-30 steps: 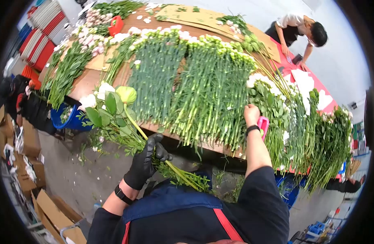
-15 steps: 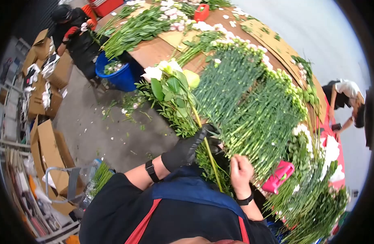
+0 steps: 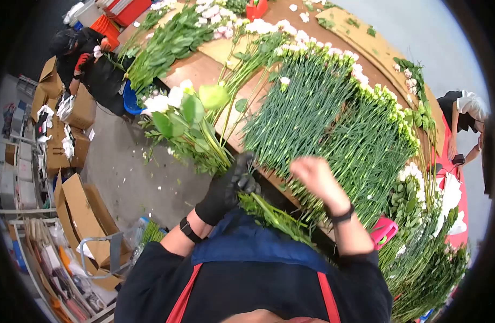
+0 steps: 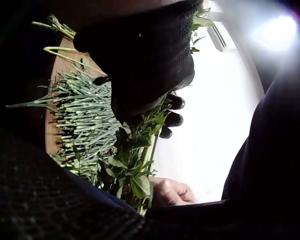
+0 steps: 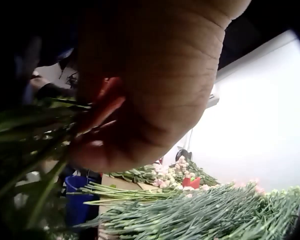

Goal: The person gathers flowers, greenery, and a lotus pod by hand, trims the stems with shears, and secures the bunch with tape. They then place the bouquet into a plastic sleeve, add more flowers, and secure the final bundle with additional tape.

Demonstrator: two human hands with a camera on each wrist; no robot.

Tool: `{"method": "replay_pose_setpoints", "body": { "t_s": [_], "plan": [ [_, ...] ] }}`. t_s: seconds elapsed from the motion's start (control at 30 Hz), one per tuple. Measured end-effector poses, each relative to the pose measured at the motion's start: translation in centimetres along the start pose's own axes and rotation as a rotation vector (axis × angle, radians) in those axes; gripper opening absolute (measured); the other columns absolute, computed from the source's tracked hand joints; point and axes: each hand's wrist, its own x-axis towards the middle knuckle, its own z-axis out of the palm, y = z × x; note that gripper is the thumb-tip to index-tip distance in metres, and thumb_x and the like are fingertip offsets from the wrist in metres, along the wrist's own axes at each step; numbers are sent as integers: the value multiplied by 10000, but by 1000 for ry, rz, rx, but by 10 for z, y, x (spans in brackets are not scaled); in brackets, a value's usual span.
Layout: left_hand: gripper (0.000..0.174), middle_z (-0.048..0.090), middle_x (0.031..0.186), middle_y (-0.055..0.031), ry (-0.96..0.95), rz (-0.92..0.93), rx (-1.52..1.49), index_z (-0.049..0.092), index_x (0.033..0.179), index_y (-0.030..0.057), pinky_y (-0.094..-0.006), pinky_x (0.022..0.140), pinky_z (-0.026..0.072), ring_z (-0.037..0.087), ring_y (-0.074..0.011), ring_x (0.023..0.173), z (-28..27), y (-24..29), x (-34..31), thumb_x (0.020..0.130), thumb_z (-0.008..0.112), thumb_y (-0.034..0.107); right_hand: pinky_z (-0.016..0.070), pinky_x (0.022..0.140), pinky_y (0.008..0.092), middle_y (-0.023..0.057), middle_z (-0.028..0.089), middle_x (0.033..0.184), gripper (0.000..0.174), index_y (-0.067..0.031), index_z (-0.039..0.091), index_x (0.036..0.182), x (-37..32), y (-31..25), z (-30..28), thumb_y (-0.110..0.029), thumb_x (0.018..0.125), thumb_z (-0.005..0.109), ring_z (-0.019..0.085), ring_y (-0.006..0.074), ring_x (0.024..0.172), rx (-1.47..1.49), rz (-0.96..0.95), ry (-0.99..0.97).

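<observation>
My black-gloved left hand (image 3: 231,180) grips a mixed bouquet (image 3: 191,126) around its stems in front of the apron. White blooms, a large pale-green bloom (image 3: 213,97) and broad leaves top it; leafy stem ends (image 3: 274,212) trail out below the glove. In the left wrist view, dark gloved fingertips (image 4: 174,119) show beside the greenery. My bare right hand (image 3: 314,175) is raised over the table edge, blurred, its fingers curled and no stem visible in them. Leaves overlap those fingers (image 5: 92,150) in the right wrist view. Rows of green-stemmed flowers (image 3: 306,113) lie just beyond.
A pink tool-like object (image 3: 383,232) lies among the stems by my right forearm. More leafy bundles (image 3: 169,51) cover the table's far left. A blue bucket (image 3: 131,99) stands below. Cardboard boxes (image 3: 88,220) sit at left. One person (image 3: 86,67) works far left, another (image 3: 465,121) far right.
My right hand came from the pink object to the bouquet's stems, then rose away over the table edge. The left hand kept its grip on the bouquet. The head view swung left.
</observation>
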Motion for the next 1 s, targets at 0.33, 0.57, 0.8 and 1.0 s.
{"method": "replay_pose_setpoints", "body": {
  "t_s": [0.33, 0.57, 0.8, 1.0],
  "plan": [
    [410, 313, 572, 59, 250, 101, 1, 471, 1312, 86, -375, 627, 476, 425, -126, 534, -130, 64, 43, 1005, 460, 358, 530, 743, 405, 172, 688, 754, 355, -36, 730, 821, 167, 77, 110, -384, 799, 665, 680, 324, 762, -479, 493, 209],
    [398, 319, 611, 40, 63, -111, -4, 539, 1265, 104, -370, 671, 496, 448, -128, 579, -198, 122, 72, 986, 500, 385, 524, 786, 372, 193, 693, 893, 290, -31, 718, 929, 150, 39, 123, -260, 786, 609, 681, 323, 857, -311, 591, 578],
    [490, 607, 951, -86, -115, -77, 232, 487, 1320, 52, -326, 721, 520, 579, -149, 759, -226, 156, 90, 987, 488, 411, 503, 673, 240, 68, 693, 818, 214, 26, 681, 1026, 149, -73, 177, -132, 882, 666, 633, 93, 706, -16, 299, 701],
    [611, 603, 1135, -81, -240, -79, 314, 495, 1316, 39, -315, 913, 465, 585, -164, 977, -241, 168, 99, 979, 391, 537, 501, 645, 333, 131, 639, 764, 148, -26, 690, 966, 210, -138, 249, -91, 833, 692, 624, 247, 698, -97, -49, 506]
  ]
}}
